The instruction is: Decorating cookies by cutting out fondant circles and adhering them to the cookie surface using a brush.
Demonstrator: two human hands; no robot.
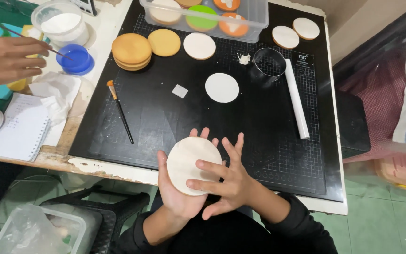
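Note:
My left hand (175,190) lies palm up under a round cookie (186,160) topped with a white fondant disc, just in front of the black cutting mat (165,117). The fingers of my right hand (226,181) are spread flat on the cookie's right side, pressing on the white top. Another white fondant disc (222,87) lies on the mat behind it. A stack of plain brown cookies (131,51) and a single brown cookie (164,42) sit at the mat's far left, with a white-topped cookie (199,45) beside them.
A paintbrush (121,113), a white rolling pin (297,99) and a round metal cutter (269,62) lie on the mat. A clear box (254,14) of decorated cookies stands at the back. Another person's hand (5,59) holds a brush over a blue dish (76,59). A notebook (17,129) lies left.

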